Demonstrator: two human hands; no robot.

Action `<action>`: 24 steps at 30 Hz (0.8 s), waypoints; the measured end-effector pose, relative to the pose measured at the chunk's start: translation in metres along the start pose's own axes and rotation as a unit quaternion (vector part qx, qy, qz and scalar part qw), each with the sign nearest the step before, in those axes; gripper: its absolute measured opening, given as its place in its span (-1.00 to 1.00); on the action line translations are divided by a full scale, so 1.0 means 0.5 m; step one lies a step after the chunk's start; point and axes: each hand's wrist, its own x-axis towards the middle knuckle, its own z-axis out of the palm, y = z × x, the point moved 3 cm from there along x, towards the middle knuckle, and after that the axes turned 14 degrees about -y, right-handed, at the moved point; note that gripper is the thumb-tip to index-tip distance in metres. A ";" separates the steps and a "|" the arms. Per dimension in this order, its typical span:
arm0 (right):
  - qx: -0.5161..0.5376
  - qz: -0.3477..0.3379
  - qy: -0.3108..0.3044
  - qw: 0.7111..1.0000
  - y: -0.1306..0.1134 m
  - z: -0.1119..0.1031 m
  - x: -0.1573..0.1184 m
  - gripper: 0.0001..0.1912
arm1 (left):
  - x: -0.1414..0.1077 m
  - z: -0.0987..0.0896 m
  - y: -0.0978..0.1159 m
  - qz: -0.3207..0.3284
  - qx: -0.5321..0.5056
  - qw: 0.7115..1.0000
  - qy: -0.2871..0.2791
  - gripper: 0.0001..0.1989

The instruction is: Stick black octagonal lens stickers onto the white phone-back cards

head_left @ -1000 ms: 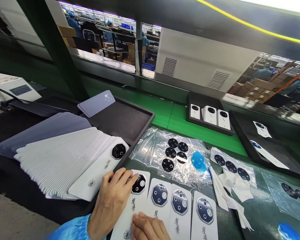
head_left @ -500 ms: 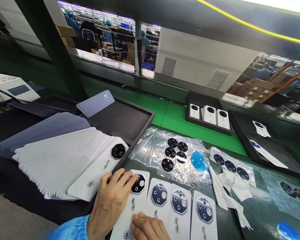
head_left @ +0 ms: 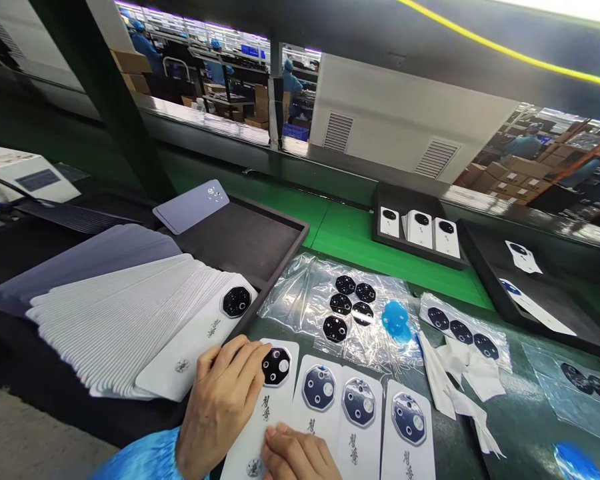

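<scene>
From here I see the person's left hand (head_left: 225,400) has just pulled its pointing finger back off the black disc (head_left: 277,367). A moment ago the finger lay across it, and now much more of the disc shows. That seems to mean no finger is pushing down on its middle now. The disc sits at the far end of a white panel (head_left: 250,440), which lies at the left end of a row on the near side of the worktop (head_left: 520,427). The left hand is bent, with its fingertips by the panel's far left corner. I cannot tell if it grips, as its thumb is hidden. The right hand (head_left: 295,453) has not moved much. Its fingertips are bunched on the panel's right side, but I cannot tell if they pinch it. Three more panels (head_left: 373,443) lie to the right, and their discs look bluer and shinier. Behind the row, loose black discs (head_left: 341,305) and some blue discs (head_left: 396,319) lie on a clear bag (head_left: 293,293). White scraps (head_left: 483,377) lie to the right of the bag. By the worktop's left edge, a big fan of panels (head_left: 125,320) is spread beside the left hand.
</scene>
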 end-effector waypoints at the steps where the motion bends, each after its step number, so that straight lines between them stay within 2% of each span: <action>1: 0.002 0.001 0.001 1.000 0.000 -0.001 0.001 -0.53 | 0.002 0.001 0.000 -0.003 0.007 1.000 -0.008 -0.68; 5: 0.006 -0.004 0.000 1.000 0.000 0.000 0.001 -0.54 | 0.013 0.005 0.000 0.003 0.006 0.999 -0.050 -0.66; 9: 0.006 -0.008 0.008 1.000 -0.001 0.001 0.000 -0.55 | 0.020 0.008 0.000 0.010 0.010 0.998 -0.068 -0.65; 22: 0.008 -0.001 0.005 1.000 -0.003 -0.008 0.003 -0.58 | 0.018 0.009 0.010 0.033 0.051 0.996 -0.064 -0.63; 24: 0.005 -0.013 -0.030 0.999 -0.002 -0.016 0.007 -0.62 | 0.017 0.009 0.011 0.039 0.058 0.996 -0.064 -0.64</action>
